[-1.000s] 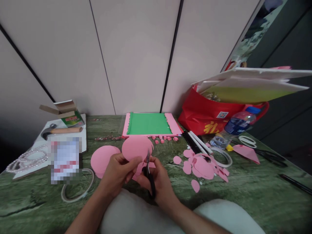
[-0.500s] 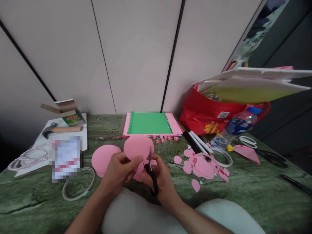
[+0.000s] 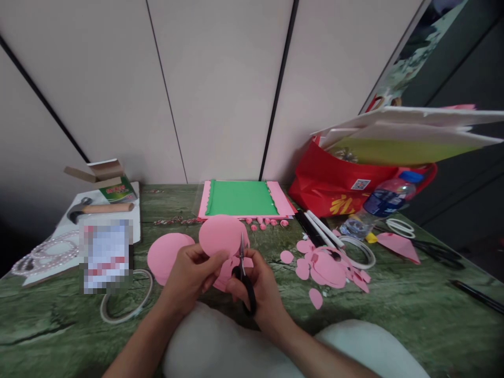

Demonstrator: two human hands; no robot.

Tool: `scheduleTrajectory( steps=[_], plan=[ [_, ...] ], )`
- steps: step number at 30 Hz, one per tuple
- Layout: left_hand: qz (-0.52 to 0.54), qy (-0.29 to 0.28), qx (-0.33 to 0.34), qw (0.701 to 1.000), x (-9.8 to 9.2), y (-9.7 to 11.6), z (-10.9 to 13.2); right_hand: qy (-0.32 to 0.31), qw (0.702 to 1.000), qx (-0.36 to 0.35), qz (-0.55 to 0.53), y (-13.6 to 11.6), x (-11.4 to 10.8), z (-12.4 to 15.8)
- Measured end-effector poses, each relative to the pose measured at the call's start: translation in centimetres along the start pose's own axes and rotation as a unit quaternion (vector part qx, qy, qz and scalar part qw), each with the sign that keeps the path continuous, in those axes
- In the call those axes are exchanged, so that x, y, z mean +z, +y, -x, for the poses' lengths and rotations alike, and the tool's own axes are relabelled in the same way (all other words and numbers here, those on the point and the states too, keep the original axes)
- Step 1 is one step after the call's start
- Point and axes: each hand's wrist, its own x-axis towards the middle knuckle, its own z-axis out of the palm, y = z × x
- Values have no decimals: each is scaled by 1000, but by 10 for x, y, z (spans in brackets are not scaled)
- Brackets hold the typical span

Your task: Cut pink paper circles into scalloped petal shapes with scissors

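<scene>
My left hand is closed on the lower edge of a round pink paper disc, thumb on the near face. My right hand grips black-handled scissors, their blades pointing up at the right edge of the disc. The blades look nearly closed; whether paper lies between them is hard to tell. Below the disc, between the hands, more pink paper shows in part. Left of my left hand lies a stack of pink paper discs on the table.
Pink paper scraps, a tape roll and markers lie right, before a water bottle and red bag. Green paper lies at the back. A hammer, bead string and another tape roll are left.
The pink disc has risen slightly and tilted a little in my left hand. The scissors have shifted very slightly against its right edge. Both hands keep their grip.
</scene>
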Motion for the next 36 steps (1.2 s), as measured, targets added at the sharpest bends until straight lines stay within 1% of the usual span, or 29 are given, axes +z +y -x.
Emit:
scheduleTrajectory(
  steps=[5,10,13,17,20,28,32,36],
  plan=[
    [6,-3,9,1000,0,3,1,-4,1000,-4,11,-1,0,0],
    [1,1,19,1000,0,3,1,-10,1000,-12,25,3,-2,0],
    [16,-1,21,1000,0,2,1,-15,999,-23,28,5,-3,1],
    [61,-26,6,998,2,3,1,-21,999,-25,30,6,-2,0],
    [68,-35,-10,997,3,3,1,-30,999,-24,24,7,0,1],
    [-4,4,1,1000,-1,2,1,-28,999,-4,19,4,0,3],
    [-14,8,-1,1000,-2,3,0,-20,1000,-2,17,5,-1,1],
    [-10,14,-6,1000,-1,3,0,-26,999,3,19,5,-2,0]
  ],
)
